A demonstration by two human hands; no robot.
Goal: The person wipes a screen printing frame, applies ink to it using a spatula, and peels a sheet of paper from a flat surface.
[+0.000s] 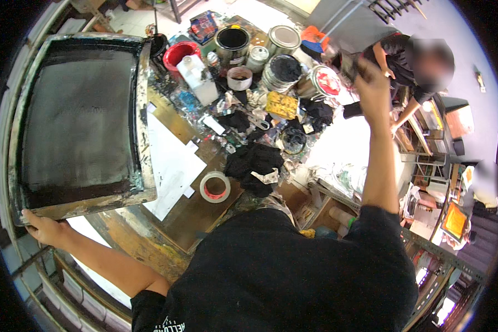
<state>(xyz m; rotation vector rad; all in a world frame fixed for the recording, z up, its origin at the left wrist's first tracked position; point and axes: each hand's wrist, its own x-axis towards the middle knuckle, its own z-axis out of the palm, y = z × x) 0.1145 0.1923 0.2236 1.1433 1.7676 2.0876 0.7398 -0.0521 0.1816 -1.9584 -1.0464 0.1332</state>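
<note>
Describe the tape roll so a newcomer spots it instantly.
Find the big dark framed screen at left, its lower left corner in the person's left hand. Move right, past the white sheet, to the tape roll. Unlike the crumpled black cloth at its right, it's a neat, pale ring with red showing inside.

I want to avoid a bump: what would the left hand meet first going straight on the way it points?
The near-left corner of the framed screen; the left hand appears to grip it, though exact depth there is unclear.
</note>
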